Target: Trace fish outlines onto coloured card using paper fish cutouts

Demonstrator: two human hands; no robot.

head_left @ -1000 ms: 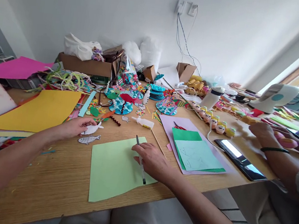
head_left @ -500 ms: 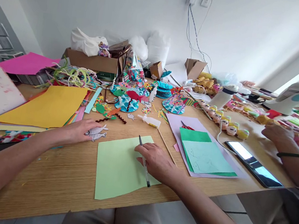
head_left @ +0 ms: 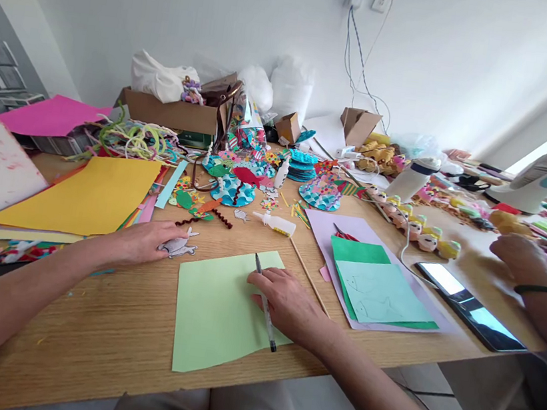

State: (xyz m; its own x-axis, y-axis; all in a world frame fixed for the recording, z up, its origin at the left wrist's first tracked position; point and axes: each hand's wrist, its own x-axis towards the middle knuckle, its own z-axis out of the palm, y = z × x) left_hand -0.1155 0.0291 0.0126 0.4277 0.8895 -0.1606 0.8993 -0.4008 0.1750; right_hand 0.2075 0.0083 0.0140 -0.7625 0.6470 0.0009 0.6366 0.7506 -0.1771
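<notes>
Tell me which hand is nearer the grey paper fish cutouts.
Left. The left hand is at the left end of the fish cutouts; the right hand is well to their right, holding a pen over the pale green sheet.

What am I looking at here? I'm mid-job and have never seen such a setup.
There is no machine: a person works bare-handed, and every picture comes from one head-worn camera looking forward and down. The right hand holds a slim clear pen with dark ends over a pale green paper sheet. The left hand is at the small grey paper fish cutouts; whether it grips them is unclear. The brown wooden table also bears a white nozzle bottle, a thin wooden stick and a black phone. At the right edge, another person's hand shows.
</notes>
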